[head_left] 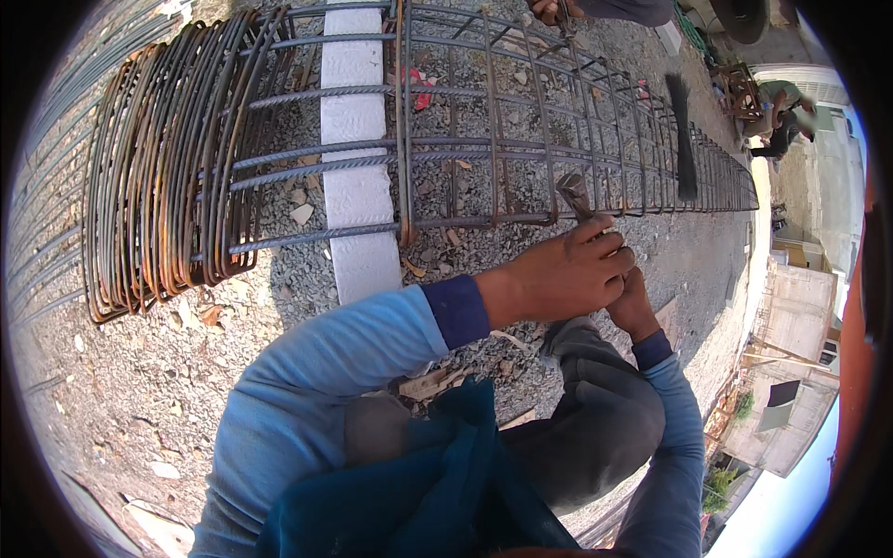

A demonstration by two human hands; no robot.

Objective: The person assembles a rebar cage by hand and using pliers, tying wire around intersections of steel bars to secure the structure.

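Both my hands meet beside the near edge of a long rebar cage [549,219]. My left hand [553,274] is closed, its fingers around the handle end of metal pincers [574,193]. The pincers' head points away from me, against the cage's near lower bars. My right hand [634,302] sits just under and right of the left one, fingers curled and largely covered, so what it grips is hidden. Left of my hands, a white block-like beam [361,200] runs crosswise under the cage bars.
Many rusty stirrups [167,177] are bunched at the cage's left end. Gravel [139,391] covers the ground. Across the cage a co-worker's hand [556,9] is at the bars. A black strip [682,139] lies over the cage; another person [781,116] is farther right.
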